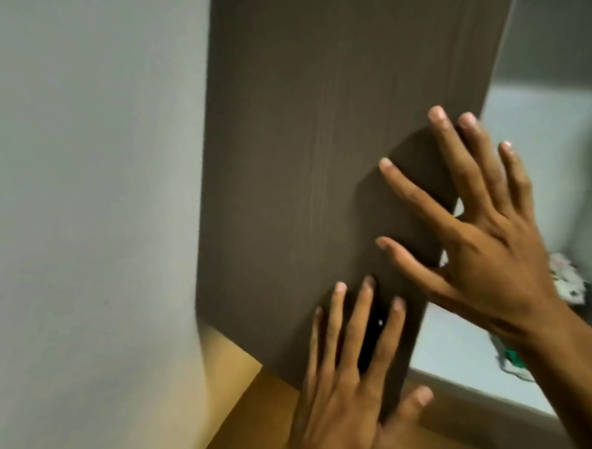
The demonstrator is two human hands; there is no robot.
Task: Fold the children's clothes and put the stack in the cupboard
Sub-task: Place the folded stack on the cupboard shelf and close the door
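A dark brown cupboard door (301, 148) fills the middle of the head view, its free edge on the right. My left hand (344, 390) lies flat against its lower part with fingers spread, over a dark handle (371, 337). My right hand (477, 235) is spread open on the door's right edge, higher up. Neither hand holds anything. Bits of patterned children's clothes (565, 279) show behind my right wrist, inside the cupboard; more cloth (514, 360) shows lower down. The image is blurred.
A pale grey wall (80, 201) stands on the left, close to the door. A light wooden floor (234, 382) shows below. The pale cupboard interior (541, 149) is visible past the door's right edge.
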